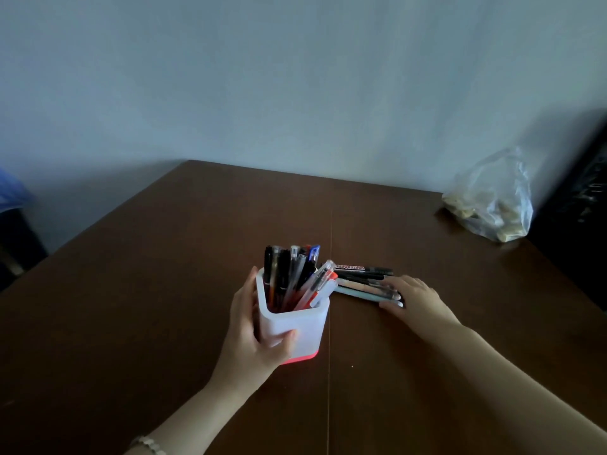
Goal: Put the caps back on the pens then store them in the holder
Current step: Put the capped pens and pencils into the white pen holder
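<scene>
Brown table (164,307): left grip (253,330) clasps white, red-based holder (305,330); right grip (417,300) lies flat on loose pens (361,280).

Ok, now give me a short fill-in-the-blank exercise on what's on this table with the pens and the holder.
1. The left hand grips the holder, whose walls are ____ in colour.
2. The right hand rests on loose pens lying on the holder's ____ side.
3. The bag at the far right corner of the table is made of clear ____.

Missing words: white; right; plastic.
</scene>
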{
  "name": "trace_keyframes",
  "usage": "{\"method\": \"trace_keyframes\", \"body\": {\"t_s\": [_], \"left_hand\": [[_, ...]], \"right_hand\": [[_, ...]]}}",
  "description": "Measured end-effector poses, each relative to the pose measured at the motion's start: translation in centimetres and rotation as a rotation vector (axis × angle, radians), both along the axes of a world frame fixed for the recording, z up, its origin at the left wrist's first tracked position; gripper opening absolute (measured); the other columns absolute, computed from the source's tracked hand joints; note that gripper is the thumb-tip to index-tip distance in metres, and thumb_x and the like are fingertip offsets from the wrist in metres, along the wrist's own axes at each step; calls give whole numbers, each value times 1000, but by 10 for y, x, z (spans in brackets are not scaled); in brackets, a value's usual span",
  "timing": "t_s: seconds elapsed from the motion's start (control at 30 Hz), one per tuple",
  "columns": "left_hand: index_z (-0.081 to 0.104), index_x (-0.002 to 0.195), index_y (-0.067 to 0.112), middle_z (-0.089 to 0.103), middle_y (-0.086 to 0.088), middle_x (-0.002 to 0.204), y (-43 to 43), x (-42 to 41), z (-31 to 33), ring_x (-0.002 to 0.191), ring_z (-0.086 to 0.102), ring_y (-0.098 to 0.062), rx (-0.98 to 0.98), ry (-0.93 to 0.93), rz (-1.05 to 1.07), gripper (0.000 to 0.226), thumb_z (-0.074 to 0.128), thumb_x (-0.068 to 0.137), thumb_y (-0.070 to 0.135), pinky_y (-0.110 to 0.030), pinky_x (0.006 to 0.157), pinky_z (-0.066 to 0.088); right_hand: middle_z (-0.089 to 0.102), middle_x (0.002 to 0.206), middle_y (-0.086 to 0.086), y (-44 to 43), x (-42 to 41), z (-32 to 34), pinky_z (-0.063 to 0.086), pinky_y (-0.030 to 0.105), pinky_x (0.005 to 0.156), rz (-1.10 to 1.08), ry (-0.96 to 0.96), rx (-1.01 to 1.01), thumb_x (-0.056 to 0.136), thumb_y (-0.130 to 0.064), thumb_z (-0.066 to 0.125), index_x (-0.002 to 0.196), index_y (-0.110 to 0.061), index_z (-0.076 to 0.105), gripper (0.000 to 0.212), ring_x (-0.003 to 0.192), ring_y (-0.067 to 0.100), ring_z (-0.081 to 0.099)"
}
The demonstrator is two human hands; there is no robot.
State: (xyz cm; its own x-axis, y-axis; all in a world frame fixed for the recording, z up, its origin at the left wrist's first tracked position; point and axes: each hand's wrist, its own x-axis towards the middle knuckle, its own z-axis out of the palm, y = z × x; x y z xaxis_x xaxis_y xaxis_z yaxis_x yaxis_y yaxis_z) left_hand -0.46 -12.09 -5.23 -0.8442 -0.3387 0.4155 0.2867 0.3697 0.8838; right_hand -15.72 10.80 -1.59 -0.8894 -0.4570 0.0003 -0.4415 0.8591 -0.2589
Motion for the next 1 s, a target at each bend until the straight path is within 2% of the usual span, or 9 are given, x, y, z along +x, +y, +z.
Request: {"method": "trace_keyframes", "body": {"t_s": [0.17,0.23,0.43,0.5,0.6,0.67,0.73,0.87,1.0], "left_hand": [[18,142,32,33,5,139,-3,-3,-4,125,33,9,6,-20,-5,102,61,60,74,0,90,33],[18,143,31,32,3,140,-3,-3,-6,126,34,8,5,-26,-12,103,62,60,73,-1,89,34],[16,136,43,30,17,135,-1,-1,-4,121,31,18,28,-4,-3,97,61,57,76,3,87,31],[17,139,38,31,11,137,-2,-2,-5,123,31,15,24,-10,-5,100,62,57,74,2,89,31],[18,141,36,32,8,138,-3,-3,-7,125,33,11,30,-17,-9,102,63,58,74,0,90,33],[17,138,41,32,8,137,-2,-3,-7,125,33,10,44,-13,-9,99,63,57,74,0,90,33],[18,138,41,32,8,137,-2,-3,-7,125,34,9,50,-7,-7,99,63,57,74,-1,90,34],[19,142,32,34,4,137,-2,-4,-6,125,36,6,42,-6,-14,103,63,58,73,-2,88,36],[21,142,30,37,1,136,-2,-6,-5,123,43,-5,24,-14,-36,102,64,59,71,-15,90,46]], "right_hand": [[42,135,1,-2,10,-8,36,29,103,60,155,240,94,-37,40,135,-19,34,44,123,17,41],[44,131,2,-2,18,-11,40,27,100,60,158,277,95,-35,38,136,-17,30,45,120,16,45],[47,126,0,11,39,-14,42,22,94,92,198,303,95,-26,34,144,-17,15,53,114,13,51],[50,122,-1,19,45,-15,45,22,89,81,176,225,95,-23,35,144,-20,19,51,106,12,56],[55,114,-1,32,52,-12,48,24,80,-10,47,-121,93,-14,43,135,-23,38,43,92,13,59],[56,109,-5,38,56,-9,42,11,73,-37,-11,-294,93,-10,46,127,-23,48,36,86,6,54],[59,97,-8,42,59,-1,42,6,61,-93,-55,-402,92,-13,49,115,-26,55,27,74,2,53],[61,71,-11,46,53,26,40,8,49,-184,-7,-463,88,-19,58,91,-23,63,7,61,4,54],[58,62,-11,47,45,68,35,15,45,-129,31,-328,84,-23,63,83,-26,66,4,53,4,50]]}}
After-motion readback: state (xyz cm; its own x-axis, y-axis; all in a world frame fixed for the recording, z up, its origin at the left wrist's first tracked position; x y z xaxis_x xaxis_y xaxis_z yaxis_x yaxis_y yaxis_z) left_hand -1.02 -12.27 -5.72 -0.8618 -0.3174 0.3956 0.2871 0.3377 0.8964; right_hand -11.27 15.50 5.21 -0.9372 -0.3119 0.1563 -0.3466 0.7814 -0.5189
